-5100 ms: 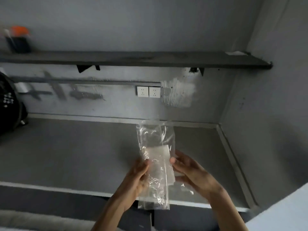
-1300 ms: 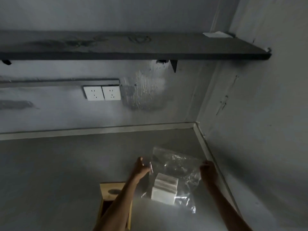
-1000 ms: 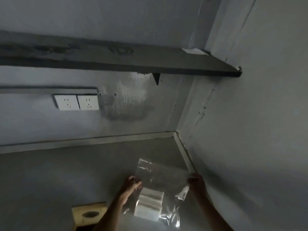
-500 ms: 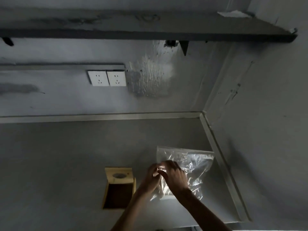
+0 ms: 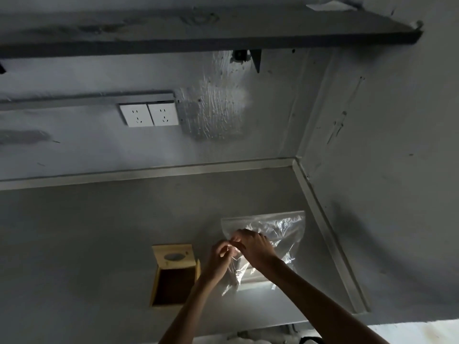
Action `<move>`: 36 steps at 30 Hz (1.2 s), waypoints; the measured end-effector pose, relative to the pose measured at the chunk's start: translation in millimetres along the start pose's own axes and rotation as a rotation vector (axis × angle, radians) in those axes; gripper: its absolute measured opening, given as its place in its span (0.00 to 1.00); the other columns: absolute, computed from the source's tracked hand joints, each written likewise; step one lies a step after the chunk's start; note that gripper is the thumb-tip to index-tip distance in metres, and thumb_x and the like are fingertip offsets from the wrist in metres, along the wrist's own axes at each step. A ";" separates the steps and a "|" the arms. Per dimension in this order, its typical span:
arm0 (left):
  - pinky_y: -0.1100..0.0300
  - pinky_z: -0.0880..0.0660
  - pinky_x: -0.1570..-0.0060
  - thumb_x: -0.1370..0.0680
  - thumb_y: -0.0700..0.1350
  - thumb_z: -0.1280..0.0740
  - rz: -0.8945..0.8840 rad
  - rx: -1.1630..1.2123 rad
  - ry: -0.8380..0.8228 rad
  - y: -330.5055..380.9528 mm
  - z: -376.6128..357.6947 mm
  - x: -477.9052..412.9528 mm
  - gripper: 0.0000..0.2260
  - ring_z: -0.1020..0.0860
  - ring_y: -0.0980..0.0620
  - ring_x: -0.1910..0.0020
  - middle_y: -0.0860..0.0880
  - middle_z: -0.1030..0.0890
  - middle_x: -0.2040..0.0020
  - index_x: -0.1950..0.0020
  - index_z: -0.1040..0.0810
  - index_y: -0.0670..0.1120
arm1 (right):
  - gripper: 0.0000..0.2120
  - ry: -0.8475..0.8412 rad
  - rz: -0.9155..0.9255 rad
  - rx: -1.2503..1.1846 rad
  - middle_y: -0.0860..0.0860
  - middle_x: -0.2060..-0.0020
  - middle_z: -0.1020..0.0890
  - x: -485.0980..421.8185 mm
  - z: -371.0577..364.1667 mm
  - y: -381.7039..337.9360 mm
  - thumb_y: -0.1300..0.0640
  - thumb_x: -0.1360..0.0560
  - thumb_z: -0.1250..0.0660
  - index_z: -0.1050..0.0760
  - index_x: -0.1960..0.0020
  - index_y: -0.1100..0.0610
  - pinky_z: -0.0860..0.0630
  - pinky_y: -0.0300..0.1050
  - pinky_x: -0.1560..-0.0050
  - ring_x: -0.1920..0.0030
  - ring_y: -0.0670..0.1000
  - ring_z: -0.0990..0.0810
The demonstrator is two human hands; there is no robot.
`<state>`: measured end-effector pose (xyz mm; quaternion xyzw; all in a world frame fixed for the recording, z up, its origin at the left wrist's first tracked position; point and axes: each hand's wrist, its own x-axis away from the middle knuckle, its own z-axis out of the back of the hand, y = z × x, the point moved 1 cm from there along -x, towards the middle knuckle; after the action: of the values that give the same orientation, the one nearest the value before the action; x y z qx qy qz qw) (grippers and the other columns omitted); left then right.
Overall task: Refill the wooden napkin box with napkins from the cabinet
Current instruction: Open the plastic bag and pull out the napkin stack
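Note:
A clear plastic bag (image 5: 275, 229) lies on the grey counter (image 5: 99, 232), and a white stack of napkins (image 5: 255, 281) shows through its near end. My left hand (image 5: 219, 256) and my right hand (image 5: 253, 247) meet at the bag's left edge, both pinching the plastic there. Just left of the hands sits the wooden napkin box (image 5: 173, 276), its lid with an oval slot tipped back and its dark inside open to view.
The counter ends in a corner: a wall with two white sockets (image 5: 149, 114) behind, a side wall (image 5: 385, 170) on the right. A dark shelf (image 5: 198, 33) runs overhead. The counter's front edge is near the bottom of the view.
The bag was held up in both hands, then laid on the counter beside the box. My hands, first apart on its top corners, have come together at its left edge.

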<state>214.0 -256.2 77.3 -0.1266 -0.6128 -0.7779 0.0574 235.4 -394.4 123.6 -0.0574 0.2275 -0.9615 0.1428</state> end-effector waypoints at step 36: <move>0.55 0.20 0.54 0.18 0.43 0.41 0.095 0.036 0.034 -18.6 6.8 0.8 0.08 0.15 0.52 0.53 0.45 0.15 0.52 0.49 0.25 0.40 | 0.08 0.400 -0.206 0.107 0.50 0.51 0.17 -27.7 37.7 70.5 0.49 0.25 0.38 0.23 0.50 0.50 0.26 0.48 0.48 0.46 0.56 0.21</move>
<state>209.6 -245.1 61.5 -0.1414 -0.6189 -0.7652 0.1071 286.0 -462.2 123.9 0.1190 0.1931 -0.9739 -0.0012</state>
